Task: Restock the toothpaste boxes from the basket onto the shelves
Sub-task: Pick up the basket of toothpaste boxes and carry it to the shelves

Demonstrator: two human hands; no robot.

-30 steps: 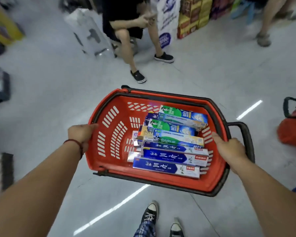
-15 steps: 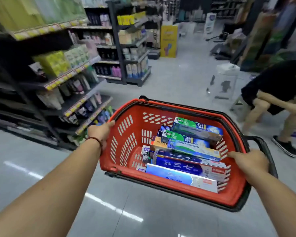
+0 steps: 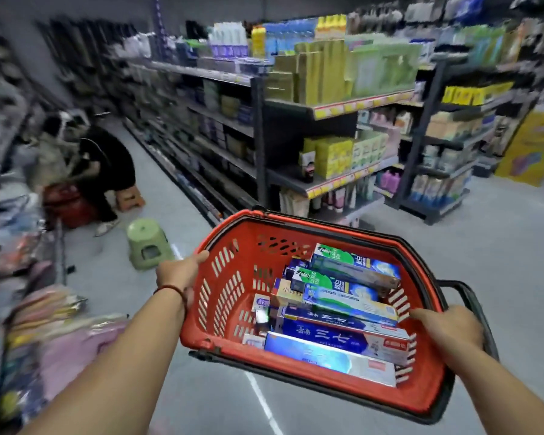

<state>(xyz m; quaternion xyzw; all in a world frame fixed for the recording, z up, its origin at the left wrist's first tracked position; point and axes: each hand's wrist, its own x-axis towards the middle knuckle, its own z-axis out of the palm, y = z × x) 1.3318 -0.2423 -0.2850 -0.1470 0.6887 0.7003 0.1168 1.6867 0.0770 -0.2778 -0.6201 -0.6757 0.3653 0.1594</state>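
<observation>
Shelves [image 3: 343,105] line the aisle. Left hand [image 3: 179,274] and right hand [image 3: 449,328] carry the basket [image 3: 223,296], fingers [image 3: 201,256] curled over its rim. Boxes [image 3: 336,337] unshelved; next, likely find the toothpaste bay.

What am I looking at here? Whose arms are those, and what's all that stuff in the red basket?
No robot here, just a person in a shop. The picture comes from a camera worn on their head, looking forward and down, so the two arms are their own. The left hand grips the left rim of the red basket, and the right hand grips the right rim, so the basket is carried in the air above the floor. Inside lie toothpaste boxes: blue ones nearest, green-and-blue ones farther back. Ahead stand the shelves, full of goods too blurred to name. On the floor to the left is a green stool, and beyond it another person sits low by a shelf.
</observation>
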